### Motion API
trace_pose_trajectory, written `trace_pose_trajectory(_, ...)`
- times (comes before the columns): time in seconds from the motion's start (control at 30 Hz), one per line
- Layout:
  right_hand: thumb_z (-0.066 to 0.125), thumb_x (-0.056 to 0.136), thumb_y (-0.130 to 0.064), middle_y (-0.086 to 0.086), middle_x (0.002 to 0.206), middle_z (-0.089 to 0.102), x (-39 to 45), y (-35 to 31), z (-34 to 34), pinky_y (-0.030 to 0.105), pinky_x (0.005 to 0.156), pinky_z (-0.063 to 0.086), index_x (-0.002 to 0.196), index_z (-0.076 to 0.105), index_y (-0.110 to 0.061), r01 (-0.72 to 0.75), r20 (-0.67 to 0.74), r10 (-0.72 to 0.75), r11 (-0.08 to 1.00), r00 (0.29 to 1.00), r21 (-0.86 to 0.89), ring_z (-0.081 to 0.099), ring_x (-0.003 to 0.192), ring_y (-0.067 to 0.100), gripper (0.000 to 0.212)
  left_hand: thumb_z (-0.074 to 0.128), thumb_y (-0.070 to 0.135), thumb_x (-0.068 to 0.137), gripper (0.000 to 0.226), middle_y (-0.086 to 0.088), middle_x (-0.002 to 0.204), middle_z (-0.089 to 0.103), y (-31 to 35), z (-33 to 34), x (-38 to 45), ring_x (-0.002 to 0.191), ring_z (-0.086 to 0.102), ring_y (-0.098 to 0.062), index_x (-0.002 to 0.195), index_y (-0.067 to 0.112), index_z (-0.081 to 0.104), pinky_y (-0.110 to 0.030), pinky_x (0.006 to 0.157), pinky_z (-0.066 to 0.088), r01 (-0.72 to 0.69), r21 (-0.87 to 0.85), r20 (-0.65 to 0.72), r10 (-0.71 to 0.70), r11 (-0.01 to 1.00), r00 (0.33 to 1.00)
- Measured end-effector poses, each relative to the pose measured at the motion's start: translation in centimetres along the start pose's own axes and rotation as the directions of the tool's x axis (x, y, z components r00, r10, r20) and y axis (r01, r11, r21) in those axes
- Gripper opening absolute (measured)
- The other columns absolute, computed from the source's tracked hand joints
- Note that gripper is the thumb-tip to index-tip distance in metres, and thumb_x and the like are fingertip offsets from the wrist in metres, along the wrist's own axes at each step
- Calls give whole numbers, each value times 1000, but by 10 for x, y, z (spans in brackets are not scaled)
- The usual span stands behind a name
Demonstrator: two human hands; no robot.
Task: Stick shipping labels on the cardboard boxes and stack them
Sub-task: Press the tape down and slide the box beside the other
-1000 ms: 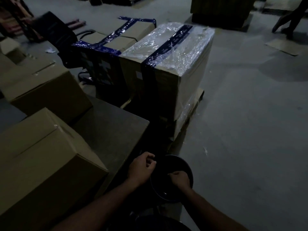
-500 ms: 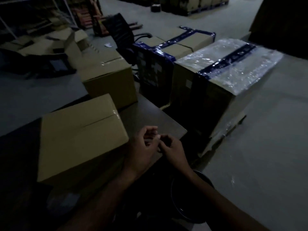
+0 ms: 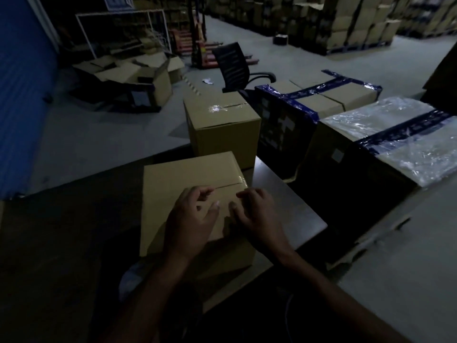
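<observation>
Here, a dim warehouse floor [image 3: 111, 134], seen from the head camera. Stacked pallets of cartons [image 3: 346, 23] along the far wall, top right. Dark desk [image 3: 61, 243] filling the lower left, its pale right corner near the centre. Film-wrapped pallet load [image 3: 395, 134] with a blue band at right, just beside the desk; blue-taped carton stack [image 3: 321, 100] directly behind it. Taped cardboard box [image 3: 220, 125] upright at the desk's far edge; whether on the desk or just past it cannot be told. Second cardboard box [image 3: 178, 189] flat on the desk in front of that one, sealed with clear tape along its top seam. Opened, flattened cartons [image 3: 131, 73] on the floor, upper left. Black office chair [image 3: 233, 65] behind the upright box. Both hands over the near right part of the second box's top: left hand [image 3: 193, 219] with fingers curled and thumb extended, right hand [image 3: 257, 214] with fingers bent downward toward the cardboard, thumbs close together but apart. No label discernible between them in this light; whether anything is pinched cannot be told.
</observation>
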State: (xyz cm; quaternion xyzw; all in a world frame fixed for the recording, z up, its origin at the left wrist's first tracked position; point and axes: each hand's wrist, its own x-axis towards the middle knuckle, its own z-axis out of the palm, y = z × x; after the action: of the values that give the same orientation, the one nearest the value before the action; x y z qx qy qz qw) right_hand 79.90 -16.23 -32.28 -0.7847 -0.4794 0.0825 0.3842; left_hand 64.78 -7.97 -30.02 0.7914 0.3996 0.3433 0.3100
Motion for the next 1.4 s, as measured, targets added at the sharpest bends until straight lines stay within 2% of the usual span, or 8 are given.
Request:
trace_pose_trajectory(0.2,58,90,-40,-1,140,42,17,-14,26,27,101,34,132,49,-22,16,-54,-25,986,998,-166,34,129,13,47,71,30,87,36,7,117,51,-68,-48,26,108,55,-21,121,29,60,-50,89,53,90,69,-75,-84,994,994)
trace_pose_trajectory(0.5,62,89,-35,-2,126,52,44,-32,45,24,84,46,129,52,-21,-79,-98,66,987,993,-137,49,106,8,43,81,21,81,56,-5,138,39,-126,-80,35,121,47,-19,130,12,55,-31,97,39,209,22,-53,-208,978,977)
trace_pose_trajectory(0.67,64,89,-27,-2,146,42,64,-56,60,20,97,41,145,39,-19,-17,172,19,1000,985,-13,45,125,8,61,79,21,83,68,-8,145,38,-150,-113,53,121,45,-19,141,16,44,-41,96,43,329,-121,-87,-340,937,936)
trace_pose_trajectory(0.77,67,87,-28,-4,149,37,68,-66,73,31,105,42,150,28,-23,-184,306,108,955,946,234,41,132,12,74,78,23,85,75,-7,150,42,-171,-133,64,130,44,-21,147,17,37,-43,102,42,415,-256,-72,-446,873,892)
trace_pose_trajectory(0.87,67,84,-44,-6,134,47,56,-66,100,33,95,50,140,42,-24,-254,133,228,940,964,228,49,117,10,64,76,32,85,68,-7,145,48,-192,-142,64,131,47,-25,143,19,43,-46,105,43,466,-347,-62,-516,813,854)
trace_pose_trajectory(1.0,60,87,-51,-10,116,49,45,-64,122,35,88,52,129,51,-27,-264,-47,280,940,959,214,49,104,4,49,68,39,91,38,-7,118,62,-198,-133,51,102,62,-26,123,25,52,-40,82,53,553,-553,42,-642,623,766)
trace_pose_trajectory(1.23,63,86,-50,-9,129,51,103,-80,125,34,94,50,139,45,-22,-174,46,168,952,985,254,51,113,7,63,61,32,97,40,-5,123,63,-201,-136,81,104,61,-24,135,28,51,-40,84,50,458,-719,19,-643,524,766)
trace_pose_trajectory(1.4,69,85,-32,-6,152,27,187,-92,120,38,107,41,153,14,-27,-243,371,43,824,928,512,34,132,12,88,58,22,98,38,2,126,67,-202,-145,147,113,63,-21,131,41,57,-44,95,50,357,-759,18,-530,545,848)
